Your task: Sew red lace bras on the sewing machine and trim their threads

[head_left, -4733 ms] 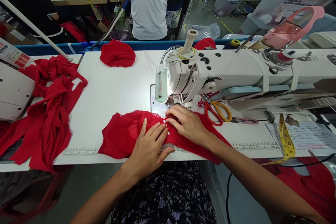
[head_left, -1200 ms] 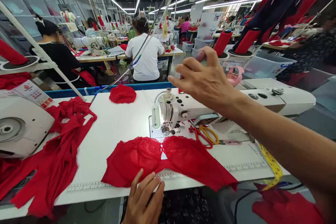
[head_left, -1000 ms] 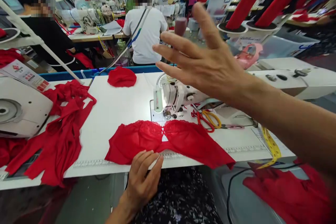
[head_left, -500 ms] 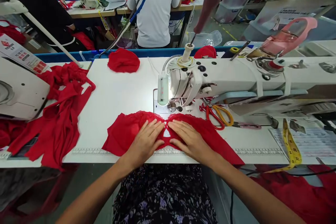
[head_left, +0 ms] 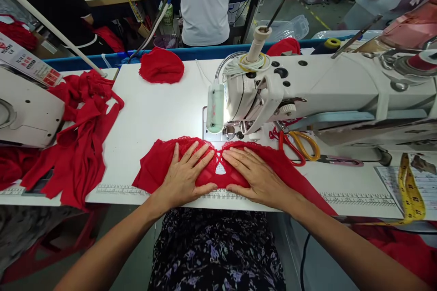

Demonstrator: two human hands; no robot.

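A red lace-edged bra [head_left: 150,168] lies spread on the white sewing table, just in front of the sewing machine [head_left: 252,95]. My left hand [head_left: 186,173] rests flat on its left cup, fingers spread. On the right cup lies my right hand [head_left: 256,175], also flat, with the fingers stretched toward the middle. Between my hands, crossed red straps span a small gap at the bra's centre, and the white table shows through. Both thumbs point inward along the lower band. The right wing of the bra runs under my right forearm to the table's front edge.
Red-handled scissors [head_left: 292,148] and yellow-handled ones [head_left: 309,145] lie right of the needle area. A yellow measuring tape [head_left: 411,195] hangs at the right. Red fabric strips [head_left: 82,141] heap at the left; a red cup piece [head_left: 161,65] sits behind. A person [head_left: 206,4] sits beyond.
My hands have spread out more on the bra, with the left fingers fanned wider and the centre gap and crossed straps showing more. The camera view has shifted closer.
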